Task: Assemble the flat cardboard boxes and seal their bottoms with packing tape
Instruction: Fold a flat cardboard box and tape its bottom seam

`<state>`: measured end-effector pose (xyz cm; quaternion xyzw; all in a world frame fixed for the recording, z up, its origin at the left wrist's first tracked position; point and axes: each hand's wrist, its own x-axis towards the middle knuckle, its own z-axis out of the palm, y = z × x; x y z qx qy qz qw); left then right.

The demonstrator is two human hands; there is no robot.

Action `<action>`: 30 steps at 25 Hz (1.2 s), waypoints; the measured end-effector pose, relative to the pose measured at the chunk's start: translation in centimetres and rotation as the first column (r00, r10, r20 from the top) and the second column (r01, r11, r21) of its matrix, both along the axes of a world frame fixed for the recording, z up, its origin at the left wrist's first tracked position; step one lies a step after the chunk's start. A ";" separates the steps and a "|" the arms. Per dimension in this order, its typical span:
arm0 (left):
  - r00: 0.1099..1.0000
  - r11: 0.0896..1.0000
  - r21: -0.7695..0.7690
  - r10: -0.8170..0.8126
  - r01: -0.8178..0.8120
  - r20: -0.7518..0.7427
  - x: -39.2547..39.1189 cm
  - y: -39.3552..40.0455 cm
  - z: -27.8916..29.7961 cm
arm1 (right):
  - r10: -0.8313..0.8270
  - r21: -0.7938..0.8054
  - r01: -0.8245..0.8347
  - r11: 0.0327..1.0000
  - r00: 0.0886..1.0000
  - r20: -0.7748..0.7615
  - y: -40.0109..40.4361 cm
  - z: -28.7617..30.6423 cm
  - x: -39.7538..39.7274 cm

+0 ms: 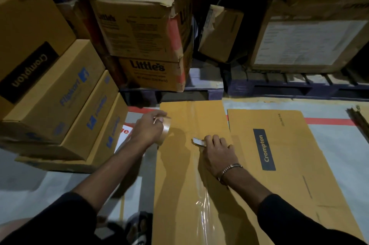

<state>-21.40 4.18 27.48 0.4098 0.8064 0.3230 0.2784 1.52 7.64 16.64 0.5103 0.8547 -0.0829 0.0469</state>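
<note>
A brown cardboard box [179,175] stands in front of me with its taped bottom facing up. A strip of clear packing tape [201,194] runs along the middle seam toward me. My left hand [148,129] grips a brown tape roll [165,131] at the box's far left part. My right hand [217,151] holds a small cutter [198,142] with its blade on the tape line. A flat Crompton cardboard box [279,155] lies on the floor to the right, partly under my right arm.
Stacked Flipkart and Crompton boxes [50,95] rise at the left. Two Little's cartons [143,45] stand behind on a pallet [279,85]. A large labelled carton [309,41] sits at the back right. Red floor tape [329,121] crosses the grey floor.
</note>
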 end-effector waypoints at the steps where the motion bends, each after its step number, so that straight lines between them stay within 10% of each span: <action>1: 0.998 0.998 -0.017 -0.067 0.067 -0.008 0.0 0.9 0.1 | -0.012 0.009 0.012 1.000 0.999 0.048 0.0 -0.3 0.2; 6: 0.947 0.951 -0.037 -0.301 0.307 0.108 -0.7 4.1 0.1 | -0.174 -0.243 0.134 0.961 0.973 -0.151 3.3 2.5 -0.5; 11: 0.866 0.887 -0.032 -0.441 0.461 0.235 -0.7 5.1 -0.2 | -0.540 -0.602 0.034 0.798 0.485 -0.688 6.6 7.4 -1.2; 18: 0.816 0.795 -0.201 -0.576 0.573 0.049 -0.5 4.4 -1.4 | -0.734 -0.766 -0.078 0.639 0.235 -0.637 5.1 7.5 -2.7; 30: 0.824 0.825 -0.059 -0.554 0.563 0.118 0.6 5.1 -0.2 | -0.787 -0.801 -0.037 0.597 0.165 -0.594 7.0 9.0 -1.7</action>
